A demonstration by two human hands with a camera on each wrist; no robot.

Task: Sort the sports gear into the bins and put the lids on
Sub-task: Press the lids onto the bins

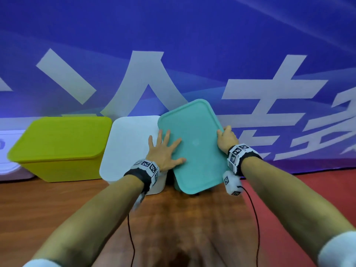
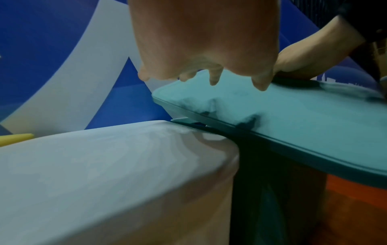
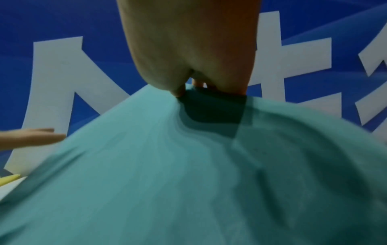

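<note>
- Teal plastic is what both hands are working: the left hand point(image 1: 165, 151) is lying flat with fingers spread on the teal lid point(image 1: 194, 147), while the right hand point(image 1: 227, 138) is curling round its right edge, thumb on top.
- That split looks deliberate (one hand steering, the other pressing the lid down).
- The lid is sitting tilted and askew over its dark teal bin point(image 2: 272, 190), not yet seated; its near corner is overhanging.
- Smooth, rounded-cornered, with a raised rim, it is looking stiff and light.
- Just beside it the white bin point(image 1: 131, 149) and the yellow-green bin point(image 1: 61, 147) are already standing lidded on the wooden floor point(image 1: 77, 205).
</note>
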